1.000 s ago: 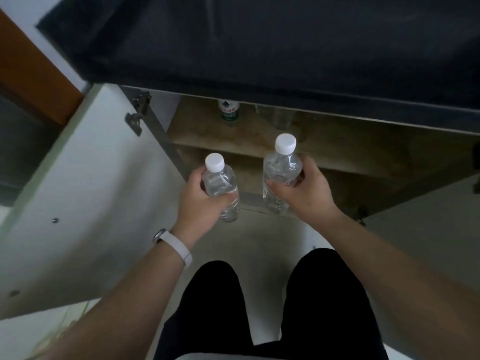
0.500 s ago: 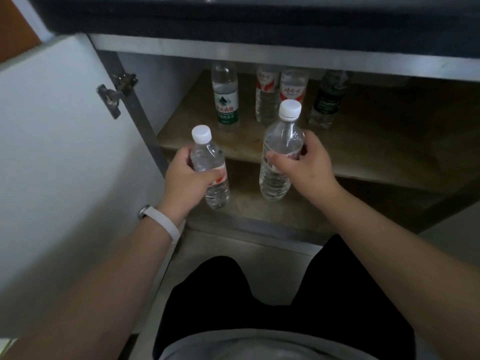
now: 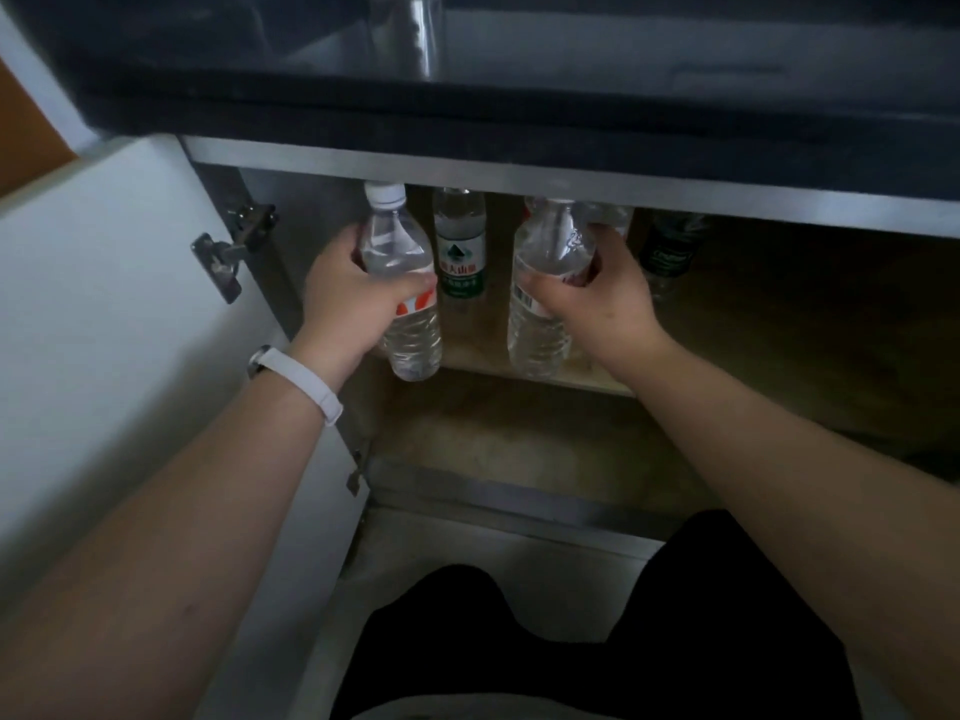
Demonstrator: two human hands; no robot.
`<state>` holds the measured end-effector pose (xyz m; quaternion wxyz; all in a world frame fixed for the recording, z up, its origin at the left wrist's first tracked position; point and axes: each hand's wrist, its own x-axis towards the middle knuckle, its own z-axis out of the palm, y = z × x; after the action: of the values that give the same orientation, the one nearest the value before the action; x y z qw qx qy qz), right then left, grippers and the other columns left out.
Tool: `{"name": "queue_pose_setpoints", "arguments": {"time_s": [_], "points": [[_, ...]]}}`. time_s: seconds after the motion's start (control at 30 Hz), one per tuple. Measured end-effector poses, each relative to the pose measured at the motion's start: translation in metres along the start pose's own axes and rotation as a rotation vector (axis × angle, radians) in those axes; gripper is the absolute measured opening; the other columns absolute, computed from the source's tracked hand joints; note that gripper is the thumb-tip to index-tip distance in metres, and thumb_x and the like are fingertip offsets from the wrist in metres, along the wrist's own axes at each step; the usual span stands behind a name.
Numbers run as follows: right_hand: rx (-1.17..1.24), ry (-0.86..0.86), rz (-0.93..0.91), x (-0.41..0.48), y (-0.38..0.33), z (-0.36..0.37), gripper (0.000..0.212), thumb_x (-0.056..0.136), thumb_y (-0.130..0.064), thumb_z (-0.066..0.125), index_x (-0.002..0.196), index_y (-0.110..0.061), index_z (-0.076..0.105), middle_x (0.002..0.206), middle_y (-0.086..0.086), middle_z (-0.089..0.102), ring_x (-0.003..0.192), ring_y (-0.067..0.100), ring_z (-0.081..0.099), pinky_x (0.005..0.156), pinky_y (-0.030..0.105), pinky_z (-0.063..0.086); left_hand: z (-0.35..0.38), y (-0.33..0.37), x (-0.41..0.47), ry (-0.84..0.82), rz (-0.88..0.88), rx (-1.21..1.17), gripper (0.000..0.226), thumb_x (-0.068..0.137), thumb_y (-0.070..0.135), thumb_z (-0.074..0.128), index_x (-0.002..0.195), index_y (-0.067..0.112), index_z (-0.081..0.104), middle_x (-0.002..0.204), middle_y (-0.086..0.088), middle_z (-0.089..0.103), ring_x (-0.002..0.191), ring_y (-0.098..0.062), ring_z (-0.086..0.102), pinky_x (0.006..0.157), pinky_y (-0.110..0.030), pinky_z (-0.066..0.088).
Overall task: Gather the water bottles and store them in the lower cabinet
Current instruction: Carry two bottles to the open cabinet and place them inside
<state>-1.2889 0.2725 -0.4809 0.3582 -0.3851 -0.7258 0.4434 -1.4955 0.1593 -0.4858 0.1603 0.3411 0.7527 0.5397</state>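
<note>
Nearest: knees in black trousers (image 3: 582, 646), both bare forearms reaching forward, white wristband (image 3: 306, 381) on the left wrist. White cabinet door (image 3: 104, 330) stands open at left, metal hinge (image 3: 223, 259) showing. Left hand (image 3: 348, 304) grips a clear plastic water bottle with white cap and red-and-white label (image 3: 395, 241), fingers curled round its middle. Right hand (image 3: 602, 304) grips a second clear plastic water bottle (image 3: 550, 241) the same way, thumb across the label; its cap is hidden. Both bottles upright, bases at the front edge of the wooden cabinet shelf (image 3: 779, 345); cannot tell whether they touch it. Behind, between them, a green-labelled bottle (image 3: 461, 252); further right a dark green bottle (image 3: 667, 254). Above, the dark countertop (image 3: 519, 106).
</note>
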Motion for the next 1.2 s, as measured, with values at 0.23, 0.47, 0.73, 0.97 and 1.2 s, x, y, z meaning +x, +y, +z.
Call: {"name": "queue_pose_setpoints", "arguments": {"time_s": [0.23, 0.47, 0.73, 0.97, 1.2], "points": [[-0.025, 0.118, 0.006, 0.047, 0.012, 0.035, 0.072, 0.074, -0.039, 0.084, 0.135, -0.025, 0.049, 0.125, -0.015, 0.06, 0.113, 0.003, 0.057, 0.094, 0.024, 0.05, 0.009, -0.017, 0.039, 0.018, 0.088, 0.011, 0.058, 0.075, 0.035, 0.087, 0.127, 0.033, 0.061, 0.118, 0.016, 0.069, 0.112, -0.005, 0.065, 0.1, -0.042, 0.054], [-0.078, 0.197, -0.038, 0.068, 0.026, 0.051, 0.074, 0.071, -0.044, 0.083, 0.134, -0.021, 0.051, 0.127, -0.009, 0.062, 0.118, 0.006, 0.058, 0.099, 0.032, 0.051, 0.012, -0.025, 0.063, 0.018, 0.065, -0.037, 0.059, 0.078, 0.035, 0.085, 0.131, 0.035, 0.059, 0.12, 0.019, 0.068, 0.112, -0.001, 0.064, 0.098, -0.036, 0.055], [-0.029, 0.16, -0.01, 0.067, 0.036, 0.045, 0.074, 0.075, -0.037, 0.084, 0.137, -0.02, 0.045, 0.13, -0.01, 0.06, 0.118, 0.003, 0.057, 0.093, 0.017, 0.048, 0.015, -0.038, 0.064, 0.043, 0.072, -0.048, 0.063, 0.075, 0.048, 0.082, 0.131, 0.032, 0.058, 0.119, 0.018, 0.069, 0.111, 0.0, 0.064, 0.098, -0.035, 0.055], [-0.101, -0.01, 0.026, 0.052, 0.037, 0.029, 0.068, 0.086, -0.037, 0.074, 0.142, -0.024, 0.038, 0.125, -0.019, 0.054, 0.106, -0.01, 0.051, 0.075, 0.0, 0.04, 0.01, -0.043, 0.036, -0.022, 0.096, 0.027, 0.062, 0.088, 0.039, 0.077, 0.141, 0.025, 0.05, 0.132, 0.017, 0.062, 0.122, -0.002, 0.058, 0.103, -0.027, 0.048], [-0.245, -0.073, -0.014, 0.011, 0.046, -0.001, 0.054, 0.091, -0.049, 0.063, 0.137, -0.026, 0.049, 0.125, -0.013, 0.059, 0.112, 0.005, 0.057, 0.091, 0.024, 0.048, 0.009, -0.044, -0.028, -0.112, 0.167, 0.241, 0.066, 0.09, 0.031, 0.075, 0.147, 0.032, 0.042, 0.138, 0.02, 0.049, 0.129, 0.001, 0.043, 0.099, -0.011, 0.032]]}}
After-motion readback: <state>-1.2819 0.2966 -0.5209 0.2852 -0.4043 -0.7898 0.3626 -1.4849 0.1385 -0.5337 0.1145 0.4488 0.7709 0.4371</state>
